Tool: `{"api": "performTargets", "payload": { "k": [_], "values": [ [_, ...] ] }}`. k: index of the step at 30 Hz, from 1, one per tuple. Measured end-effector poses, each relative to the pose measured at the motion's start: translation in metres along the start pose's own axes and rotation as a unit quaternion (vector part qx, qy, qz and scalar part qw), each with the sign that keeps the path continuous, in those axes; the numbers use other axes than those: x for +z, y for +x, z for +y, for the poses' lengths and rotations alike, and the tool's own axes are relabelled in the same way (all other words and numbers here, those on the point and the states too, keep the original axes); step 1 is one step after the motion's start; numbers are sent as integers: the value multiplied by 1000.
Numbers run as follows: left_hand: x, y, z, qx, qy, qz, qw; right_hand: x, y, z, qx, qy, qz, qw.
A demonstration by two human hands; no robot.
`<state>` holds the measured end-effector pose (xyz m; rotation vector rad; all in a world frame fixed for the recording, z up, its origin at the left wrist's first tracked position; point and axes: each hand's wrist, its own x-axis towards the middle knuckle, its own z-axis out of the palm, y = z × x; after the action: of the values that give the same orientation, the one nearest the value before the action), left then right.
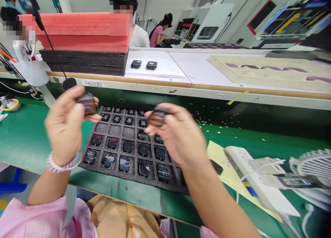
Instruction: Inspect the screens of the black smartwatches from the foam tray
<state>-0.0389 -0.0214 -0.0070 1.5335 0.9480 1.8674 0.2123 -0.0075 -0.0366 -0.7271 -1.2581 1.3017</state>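
My left hand (67, 122) pinches a smartwatch body (88, 103) with a dark glossy face, raised over the tray's far left corner. Another smartwatch body (157, 117) is gripped in my right hand (181, 134) above the tray's right half; orange and green show on its face. Both hands are slightly blurred. Below them lies a black foam tray (116, 176) divided into square pockets. Several watch bodies (128, 146) sit in its pockets, some with red strips on the face. A few pockets in the third row from the front hold nothing. My right forearm hides the tray's right end.
Behind the tray runs a raised shelf (155, 81) carrying stacked red foam (85, 24), black foam and two dark watch bodies (151, 65). A power strip (258, 176), yellow paper and a small fan (315, 169) stand at right. Co-workers sit beyond the shelf.
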Motion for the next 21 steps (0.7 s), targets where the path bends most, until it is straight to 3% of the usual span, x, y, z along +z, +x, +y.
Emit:
{"api": "performTargets", "payload": {
  "k": [4, 7, 13, 17, 21],
  "values": [
    [-2, -4, -48, -163, 73, -127, 976, 12, 32, 65, 177, 17, -51, 983],
    [-12, -9, -87, -219, 117, -219, 944, 12, 39, 100, 208, -4, -86, 974],
    [-54, -6, -134, -209, 237, -303, 899, 12, 38, 114, 197, -54, -153, 967],
    [-67, 0, -142, -175, 314, -339, 869, 19, 51, 125, 155, -160, -186, 957],
    [-69, 2, -144, -147, 375, -363, 840, 32, 66, 137, 67, -321, -173, 929]
  ]
}}
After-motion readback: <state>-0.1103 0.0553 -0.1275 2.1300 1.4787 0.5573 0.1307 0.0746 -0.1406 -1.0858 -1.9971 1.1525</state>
